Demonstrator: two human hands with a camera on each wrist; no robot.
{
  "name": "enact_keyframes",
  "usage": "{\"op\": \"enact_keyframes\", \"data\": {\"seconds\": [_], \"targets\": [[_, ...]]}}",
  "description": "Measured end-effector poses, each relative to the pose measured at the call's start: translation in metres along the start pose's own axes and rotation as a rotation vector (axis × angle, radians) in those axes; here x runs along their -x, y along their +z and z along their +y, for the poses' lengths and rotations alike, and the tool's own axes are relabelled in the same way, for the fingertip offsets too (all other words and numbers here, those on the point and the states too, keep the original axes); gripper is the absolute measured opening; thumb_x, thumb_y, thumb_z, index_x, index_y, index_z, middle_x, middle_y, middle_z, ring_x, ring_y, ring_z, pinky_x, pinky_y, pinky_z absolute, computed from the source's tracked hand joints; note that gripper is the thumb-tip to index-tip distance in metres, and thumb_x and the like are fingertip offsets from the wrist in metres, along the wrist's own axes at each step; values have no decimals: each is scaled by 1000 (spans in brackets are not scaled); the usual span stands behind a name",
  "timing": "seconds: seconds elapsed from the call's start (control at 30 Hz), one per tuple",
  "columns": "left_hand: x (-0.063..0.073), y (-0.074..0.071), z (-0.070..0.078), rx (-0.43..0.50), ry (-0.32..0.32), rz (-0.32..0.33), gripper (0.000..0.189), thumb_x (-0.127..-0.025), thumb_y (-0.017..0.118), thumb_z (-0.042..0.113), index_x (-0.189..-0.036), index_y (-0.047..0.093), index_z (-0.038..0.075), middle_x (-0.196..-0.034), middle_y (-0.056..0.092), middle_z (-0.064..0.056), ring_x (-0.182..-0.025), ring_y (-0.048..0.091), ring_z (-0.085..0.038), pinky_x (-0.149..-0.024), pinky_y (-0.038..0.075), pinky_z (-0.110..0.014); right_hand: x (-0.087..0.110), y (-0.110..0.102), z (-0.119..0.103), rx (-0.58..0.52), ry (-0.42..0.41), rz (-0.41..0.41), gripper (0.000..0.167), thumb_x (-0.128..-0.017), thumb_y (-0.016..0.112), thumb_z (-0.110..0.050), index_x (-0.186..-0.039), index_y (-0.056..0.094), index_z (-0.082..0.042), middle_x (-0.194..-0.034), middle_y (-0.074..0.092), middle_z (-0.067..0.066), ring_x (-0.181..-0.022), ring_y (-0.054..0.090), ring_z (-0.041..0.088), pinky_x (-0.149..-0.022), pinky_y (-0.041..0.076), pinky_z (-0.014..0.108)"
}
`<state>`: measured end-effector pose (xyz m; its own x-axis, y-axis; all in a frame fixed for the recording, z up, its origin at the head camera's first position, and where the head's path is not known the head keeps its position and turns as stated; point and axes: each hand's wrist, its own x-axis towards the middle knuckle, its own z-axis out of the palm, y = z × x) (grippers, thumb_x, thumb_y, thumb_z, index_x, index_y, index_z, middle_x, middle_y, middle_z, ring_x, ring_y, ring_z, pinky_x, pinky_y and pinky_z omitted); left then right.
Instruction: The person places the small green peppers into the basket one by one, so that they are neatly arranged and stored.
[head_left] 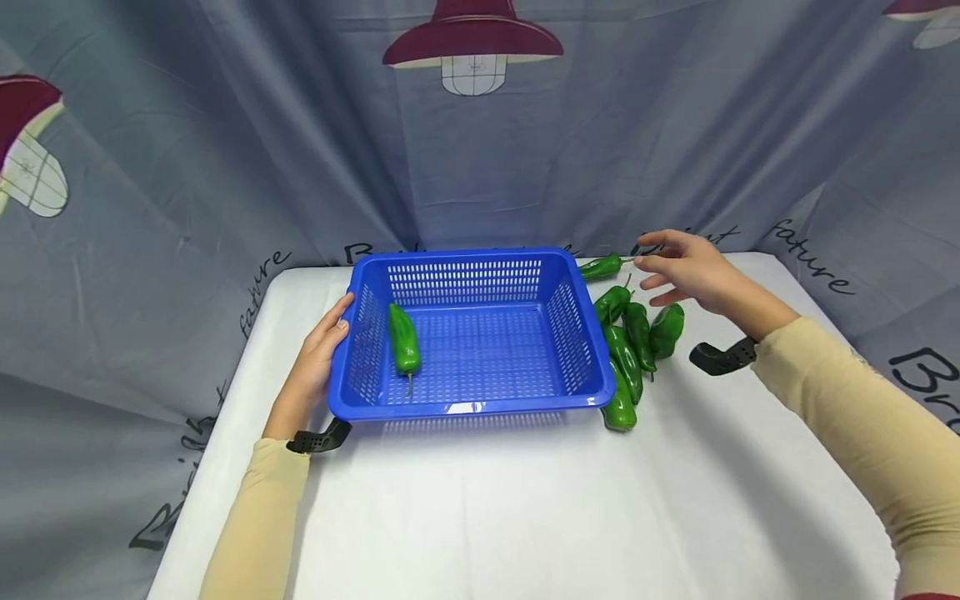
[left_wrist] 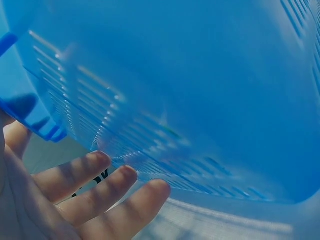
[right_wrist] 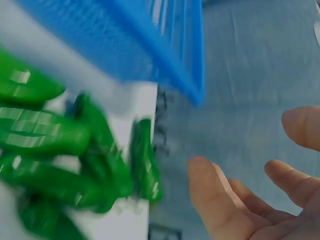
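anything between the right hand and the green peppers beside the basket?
Nothing visible. The right hand hovers with spread fingers above the pile of green peppers on the white table, right of the blue slotted plastic basket. Only open air separates them. The left hand rests against the basket's left wall.

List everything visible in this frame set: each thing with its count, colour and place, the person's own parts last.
basket: one, blue, slotted walls, mid-table.
pepper in basket: one, green, lying on the basket floor, left side.
loose peppers: about six, green, clustered on the table right of the basket; the farthest one lies apart near the back corner.
table: one, white cover.
backdrop: grey cloth with red lamp prints and black lettering, behind and beside the table.
wrist straps: two, black, one on each wrist.
left hand: open, resting against the basket's left rim.
right hand: open, above the loose peppers, holding nothing.
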<state>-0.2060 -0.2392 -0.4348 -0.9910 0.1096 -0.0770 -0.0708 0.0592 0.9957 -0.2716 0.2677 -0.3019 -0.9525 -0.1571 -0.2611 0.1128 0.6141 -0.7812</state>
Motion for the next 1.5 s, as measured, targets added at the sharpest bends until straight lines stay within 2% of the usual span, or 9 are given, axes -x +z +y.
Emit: {"op": "enact_keyframes", "data": {"seconds": [0.4,0.63,0.83,0.97,1.1,1.2,1.3,1.4,1.5], "targets": [[3,-2,1,-16,0,9,54,-112,30,35,-165,19,29,-174,13,-1,-157,23,-31,-125,27,-56,15,-35,81,-89,121,44,73,-109,43,-33,-162,7,1,-163,20,32,-80,66,-9,-81,64,33],[3,-3,0,-19,-1,7,54,-112,30,36,-165,19,30,-173,15,0,-156,26,-30,-118,41,-32,21,-38,106,-128,141,54,75,-108,44,-35,-162,7,1,-159,25,28,-82,67,-9,-80,63,31],[4,-2,0,-3,11,6,55,-112,30,33,-165,18,26,-174,12,-1,-158,19,-31,-126,25,-54,24,-36,122,-192,160,54,72,-108,46,-35,-161,12,1,-158,23,31,-85,67,-7,-79,63,29],[3,-1,0,-4,4,13,54,-112,30,33,-165,19,27,-174,14,0,-157,22,-30,-126,30,-49,25,-34,133,-215,178,53,73,-108,45,-34,-161,10,1,-161,20,33,-85,67,-6,-79,63,29],[3,0,0,-10,-1,17,54,-112,29,33,-165,19,28,-173,14,1,-157,24,-29,-124,33,-44,24,-33,142,-260,186,54,55,-107,50,-33,-155,30,-14,-133,55,6,-86,68,-5,-79,63,28],[3,0,-1,-10,5,14,54,-112,29,33,-165,19,27,-174,13,0,-158,21,-30,-126,28,-51,23,-31,149,-298,187,50,28,-106,53,-31,-132,43,-33,-111,53,-16,-86,69,-3,-78,63,28],[3,-1,-3,-6,14,13,54,-112,30,33,-165,19,26,-174,12,-1,-159,19,-31,-126,24,-56,22,-28,154,-329,191,49,23,-105,54,-32,-126,44,-35,-128,53,2,-86,70,-2,-78,63,29],[2,0,-3,-7,19,14,55,-112,31,34,-165,20,26,-174,12,-2,-159,18,-31,-127,22,-57,22,-24,158,-334,200,55,48,-105,54,-35,-148,37,-20,-150,32,27,-86,69,-3,-78,63,29],[1,0,-3,-7,24,14,55,-112,31,35,-165,20,27,-174,12,-2,-159,17,-32,-126,21,-57,20,-20,160,-320,214,61,71,-106,52,-36,-160,19,-5,-158,21,31,-85,68,-5,-78,63,28]]}}
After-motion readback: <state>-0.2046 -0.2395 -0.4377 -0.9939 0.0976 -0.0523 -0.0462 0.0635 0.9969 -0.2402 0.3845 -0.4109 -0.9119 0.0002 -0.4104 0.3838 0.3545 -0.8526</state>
